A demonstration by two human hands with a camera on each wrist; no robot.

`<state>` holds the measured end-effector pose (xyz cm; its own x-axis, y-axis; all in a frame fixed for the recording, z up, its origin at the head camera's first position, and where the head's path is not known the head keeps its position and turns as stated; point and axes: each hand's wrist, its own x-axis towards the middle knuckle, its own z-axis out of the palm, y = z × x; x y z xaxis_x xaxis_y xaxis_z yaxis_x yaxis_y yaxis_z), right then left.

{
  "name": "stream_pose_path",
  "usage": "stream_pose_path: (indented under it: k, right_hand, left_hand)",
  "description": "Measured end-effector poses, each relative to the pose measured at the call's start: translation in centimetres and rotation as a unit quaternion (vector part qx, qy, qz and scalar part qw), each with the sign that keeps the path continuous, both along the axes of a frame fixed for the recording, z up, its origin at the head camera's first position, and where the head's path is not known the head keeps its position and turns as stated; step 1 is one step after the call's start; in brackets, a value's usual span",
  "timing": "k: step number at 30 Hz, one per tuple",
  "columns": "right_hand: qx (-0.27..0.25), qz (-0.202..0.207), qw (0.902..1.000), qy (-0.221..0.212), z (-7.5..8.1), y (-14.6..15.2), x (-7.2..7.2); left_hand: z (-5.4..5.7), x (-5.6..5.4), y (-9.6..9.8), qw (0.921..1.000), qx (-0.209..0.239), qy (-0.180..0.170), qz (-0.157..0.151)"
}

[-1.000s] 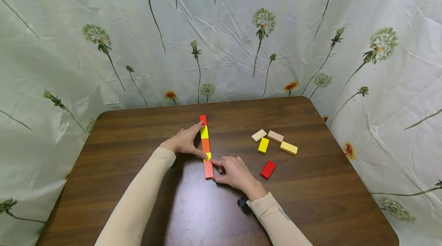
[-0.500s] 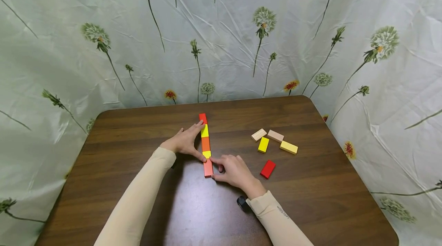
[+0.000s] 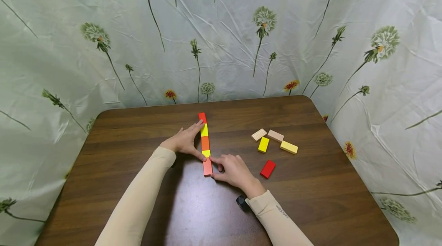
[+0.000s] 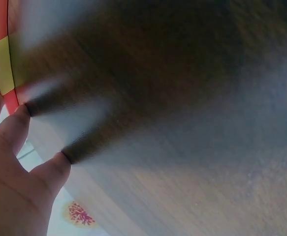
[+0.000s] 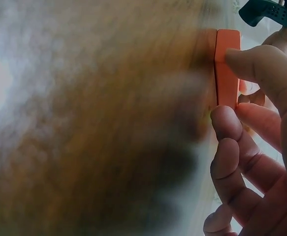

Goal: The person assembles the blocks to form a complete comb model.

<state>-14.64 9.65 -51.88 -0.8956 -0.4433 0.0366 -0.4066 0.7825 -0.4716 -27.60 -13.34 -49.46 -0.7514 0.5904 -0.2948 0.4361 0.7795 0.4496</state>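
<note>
A straight row of several blocks lies on the table. From far to near run a red block (image 3: 202, 116), a yellow block (image 3: 204, 131), an orange block (image 3: 205, 143), another yellow block (image 3: 205, 153) and a salmon block (image 3: 207, 168). My left hand (image 3: 184, 139) lies along the row's left side, fingers spread, index at the red-yellow join and thumb where yellow meets salmon. My right hand (image 3: 235, 170) holds the salmon block by its right side, thumb at the near corner and index at the far end. In the right wrist view, its other fingers (image 5: 224, 157) are curled.
On the brown table (image 3: 310, 188), right of the row, are a red block (image 3: 268, 169), a yellow block (image 3: 263, 145), a pale yellow block (image 3: 289, 147), a pinkish block (image 3: 275, 136) and a striped wooden block (image 3: 259, 135). A flowered curtain (image 3: 228, 58) hangs behind.
The row has shifted slightly away from me, and my right fingers have moved with the salmon block. My left thumb has slid slightly left and nearer. The loose blocks stay put.
</note>
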Motion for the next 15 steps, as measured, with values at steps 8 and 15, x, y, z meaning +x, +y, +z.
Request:
stream_pose_path:
  k: [8, 15]
  right_hand:
    - [-0.007, 0.002, 0.9999, -0.012, 0.07, 0.05, -0.03]
    - [-0.014, 0.006, 0.9998, -0.011, -0.05, 0.08, -0.01]
  left_hand:
    - [-0.17, -0.17, -0.03, 0.9999, -0.005, 0.011, 0.000]
    - [-0.32, -0.31, -0.08, 0.9998, -0.011, 0.018, -0.001]
